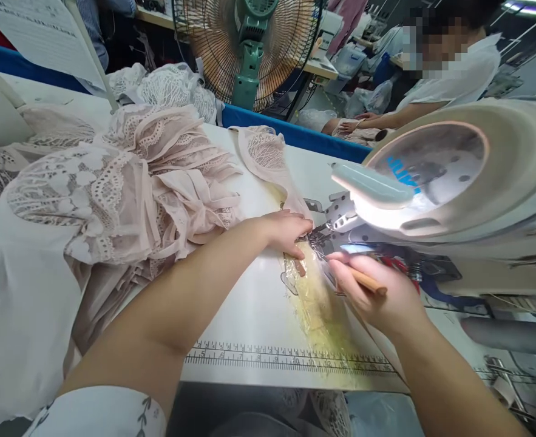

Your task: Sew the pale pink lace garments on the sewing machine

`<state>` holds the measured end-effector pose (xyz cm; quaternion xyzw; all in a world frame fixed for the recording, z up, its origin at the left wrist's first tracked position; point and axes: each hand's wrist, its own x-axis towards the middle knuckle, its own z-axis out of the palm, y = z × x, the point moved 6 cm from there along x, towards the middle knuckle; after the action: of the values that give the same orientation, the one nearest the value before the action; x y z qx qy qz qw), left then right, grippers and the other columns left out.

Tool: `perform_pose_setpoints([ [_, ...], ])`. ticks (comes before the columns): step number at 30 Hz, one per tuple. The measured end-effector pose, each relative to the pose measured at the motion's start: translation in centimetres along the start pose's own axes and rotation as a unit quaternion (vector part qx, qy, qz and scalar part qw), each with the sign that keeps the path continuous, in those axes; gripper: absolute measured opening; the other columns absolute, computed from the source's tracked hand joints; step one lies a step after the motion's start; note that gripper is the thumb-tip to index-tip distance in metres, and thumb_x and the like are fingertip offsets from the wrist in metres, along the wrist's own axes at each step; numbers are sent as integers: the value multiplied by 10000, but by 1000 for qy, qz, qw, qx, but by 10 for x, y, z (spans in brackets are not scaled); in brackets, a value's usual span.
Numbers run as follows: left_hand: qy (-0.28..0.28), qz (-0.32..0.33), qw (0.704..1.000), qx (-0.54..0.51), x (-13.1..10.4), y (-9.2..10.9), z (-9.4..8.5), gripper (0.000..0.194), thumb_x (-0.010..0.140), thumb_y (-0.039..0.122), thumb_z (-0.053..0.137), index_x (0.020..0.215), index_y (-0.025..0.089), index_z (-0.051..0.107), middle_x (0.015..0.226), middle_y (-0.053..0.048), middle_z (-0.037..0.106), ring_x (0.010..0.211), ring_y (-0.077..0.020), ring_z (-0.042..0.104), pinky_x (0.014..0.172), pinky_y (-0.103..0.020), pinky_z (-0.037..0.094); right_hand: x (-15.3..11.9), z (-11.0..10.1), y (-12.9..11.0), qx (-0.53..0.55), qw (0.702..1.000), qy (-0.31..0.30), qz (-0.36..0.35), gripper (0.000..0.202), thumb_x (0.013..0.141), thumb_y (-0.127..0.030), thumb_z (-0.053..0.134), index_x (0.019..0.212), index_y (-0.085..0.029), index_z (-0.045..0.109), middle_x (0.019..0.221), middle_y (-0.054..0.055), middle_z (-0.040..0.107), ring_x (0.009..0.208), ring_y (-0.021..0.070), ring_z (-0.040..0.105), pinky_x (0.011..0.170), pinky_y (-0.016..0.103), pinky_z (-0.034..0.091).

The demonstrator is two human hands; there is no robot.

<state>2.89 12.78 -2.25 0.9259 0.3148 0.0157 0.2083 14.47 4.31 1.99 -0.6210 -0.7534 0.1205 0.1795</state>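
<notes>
My left hand [288,232] lies on a pale pink lace piece [268,155] beside the presser foot of a white sewing machine [445,170], its fingers spread. The lace piece stretches from the foot toward the far edge of the table. Just right of the foot, my right hand [372,288] is closed on a tool with a wooden handle [365,280]; its thin metal tip points at the needle area. Yellowish clear tape [320,315] covers the table in front of the foot.
Pink lace garments [126,194] are heaped on the left. A measuring tape [268,357] runs along the near table edge. Behind the blue rim [295,130] stand a green fan [249,67] and a seated person in white [454,73] handling fabric.
</notes>
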Motion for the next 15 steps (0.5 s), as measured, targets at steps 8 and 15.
perform_pose_setpoints([
  [8, -1, -6, 1000, -16, 0, 0, 3, 527, 701, 428, 614, 1136, 151, 500, 1159, -107, 547, 1037, -257, 482, 933, -349, 350, 6, -3, -16, -49, 996, -12, 80, 418, 812, -514, 430, 531, -208, 476, 493, -12, 529, 515, 136, 496, 531, 252, 341],
  [15, 18, 4, 999, -43, 4, -3, 9, 470, 649, 408, 627, 1054, 187, 532, 1081, -82, 576, 970, -250, 507, 922, -385, 353, 14, 7, -15, -146, 982, -64, 104, 399, 751, -570, 352, 593, -227, 480, 471, -10, 534, 411, 140, 445, 457, 265, 299],
])
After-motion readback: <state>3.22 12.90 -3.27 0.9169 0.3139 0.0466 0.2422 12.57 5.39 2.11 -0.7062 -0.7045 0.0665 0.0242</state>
